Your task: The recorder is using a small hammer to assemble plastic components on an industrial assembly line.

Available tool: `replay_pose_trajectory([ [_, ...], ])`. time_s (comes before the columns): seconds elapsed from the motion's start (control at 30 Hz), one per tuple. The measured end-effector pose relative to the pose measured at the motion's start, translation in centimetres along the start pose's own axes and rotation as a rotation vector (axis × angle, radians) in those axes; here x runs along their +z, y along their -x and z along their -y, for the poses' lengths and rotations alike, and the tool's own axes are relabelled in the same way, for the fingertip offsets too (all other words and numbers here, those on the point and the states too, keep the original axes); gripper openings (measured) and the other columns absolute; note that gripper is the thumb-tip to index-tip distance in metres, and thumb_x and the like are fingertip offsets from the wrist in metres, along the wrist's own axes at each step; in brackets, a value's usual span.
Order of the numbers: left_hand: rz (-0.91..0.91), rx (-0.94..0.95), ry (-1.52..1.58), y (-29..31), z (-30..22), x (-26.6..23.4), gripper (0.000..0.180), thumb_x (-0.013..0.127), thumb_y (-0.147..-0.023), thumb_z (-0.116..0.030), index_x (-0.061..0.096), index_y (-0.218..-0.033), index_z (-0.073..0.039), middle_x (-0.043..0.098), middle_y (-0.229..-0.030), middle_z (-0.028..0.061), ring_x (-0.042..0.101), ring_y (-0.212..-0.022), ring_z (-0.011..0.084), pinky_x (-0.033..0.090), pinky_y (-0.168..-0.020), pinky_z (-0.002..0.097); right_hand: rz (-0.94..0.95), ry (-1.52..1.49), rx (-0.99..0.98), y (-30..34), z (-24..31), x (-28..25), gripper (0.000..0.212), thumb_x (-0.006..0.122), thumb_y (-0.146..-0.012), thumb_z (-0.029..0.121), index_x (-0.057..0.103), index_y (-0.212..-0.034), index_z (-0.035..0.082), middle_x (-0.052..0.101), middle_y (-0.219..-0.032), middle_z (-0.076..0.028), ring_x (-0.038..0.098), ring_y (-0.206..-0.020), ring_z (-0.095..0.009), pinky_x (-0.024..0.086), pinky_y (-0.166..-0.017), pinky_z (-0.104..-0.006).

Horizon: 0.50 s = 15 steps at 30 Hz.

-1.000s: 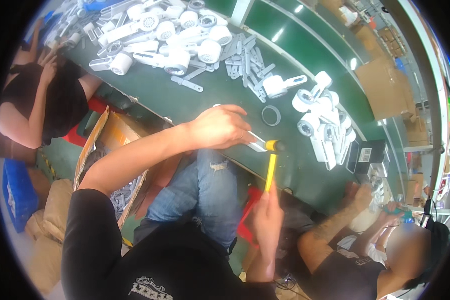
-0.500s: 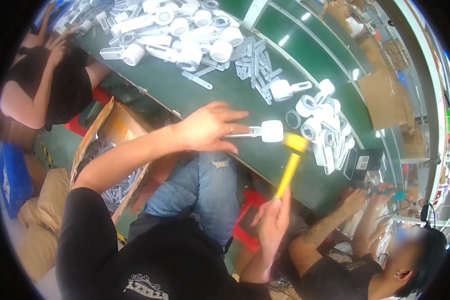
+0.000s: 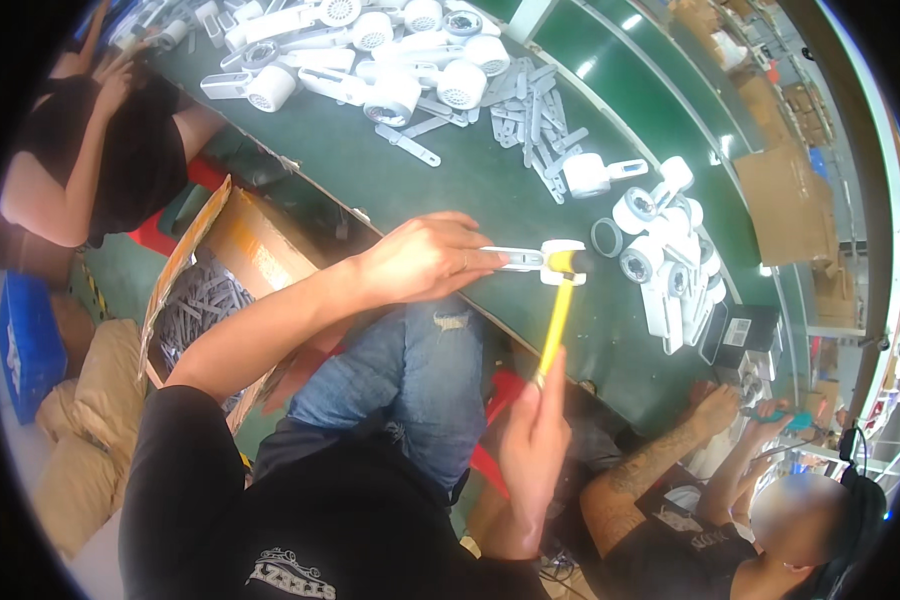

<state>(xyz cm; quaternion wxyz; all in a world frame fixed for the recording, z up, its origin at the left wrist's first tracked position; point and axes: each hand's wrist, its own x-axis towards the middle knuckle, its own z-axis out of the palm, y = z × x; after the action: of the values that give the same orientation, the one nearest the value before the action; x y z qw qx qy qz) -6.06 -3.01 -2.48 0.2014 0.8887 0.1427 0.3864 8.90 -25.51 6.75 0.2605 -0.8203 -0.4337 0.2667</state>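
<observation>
Over the green tabletop, my left hand [image 3: 432, 258] grips the handle of a white handheld fan [image 3: 518, 259], its round head pointing right. A yellow hammer [image 3: 558, 322] is wrapped in the fingers of my right hand [image 3: 535, 440], below and right of the fan. The hammer's head lies across the fan's head and hides part of it; whether they touch I cannot tell. Right of the fan, a loose ring-shaped part [image 3: 606, 237] rests beside a cluster of white fans [image 3: 660, 255].
A large heap of white fans [image 3: 390, 98] fills the far left of the green table [image 3: 370, 180]. Grey strips [image 3: 535, 115] lie beside it. An open carton [image 3: 245, 235] holding more grey strips stands by my left arm. Co-workers sit at left and right.
The hammer has swung left and come over the fan's head. My left hand has closed more firmly on the handle. The whole view has shifted slightly.
</observation>
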Motion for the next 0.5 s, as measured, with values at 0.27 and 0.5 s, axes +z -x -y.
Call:
replay_pose_trajectory([
  [0.27, -0.013, 0.002, 0.008, -0.1, 0.3, 0.1, 0.028, 0.078, -0.088, -0.011, 0.078, -0.116, -0.008, 0.077, -0.101, 0.0088, 0.073, -0.090, 0.0286, 0.058, -0.099, 0.0424, -0.234, -0.072, -0.265, 0.4, -1.9, 1.5, 0.058, 0.050, -0.109, 0.018, 0.034, -0.164, 0.008, 0.067, -0.085, -0.026, 0.068, -0.072, -0.037, 0.054, -0.070, -0.0395],
  [0.5, -0.005, -0.027, 0.000, 0.2, 0.0, 0.4, 0.036, 0.081, -0.086, -0.009, 0.078, -0.122, -0.012, 0.078, -0.105, 0.0073, 0.073, -0.087, 0.0292, 0.058, -0.100, 0.0439, -0.168, 0.015, -0.222, 0.1, -1.6, 1.5, 0.058, 0.050, -0.109, 0.015, 0.034, -0.164, 0.006, 0.069, -0.087, -0.025, 0.069, -0.071, -0.033, 0.052, -0.065, -0.0407],
])
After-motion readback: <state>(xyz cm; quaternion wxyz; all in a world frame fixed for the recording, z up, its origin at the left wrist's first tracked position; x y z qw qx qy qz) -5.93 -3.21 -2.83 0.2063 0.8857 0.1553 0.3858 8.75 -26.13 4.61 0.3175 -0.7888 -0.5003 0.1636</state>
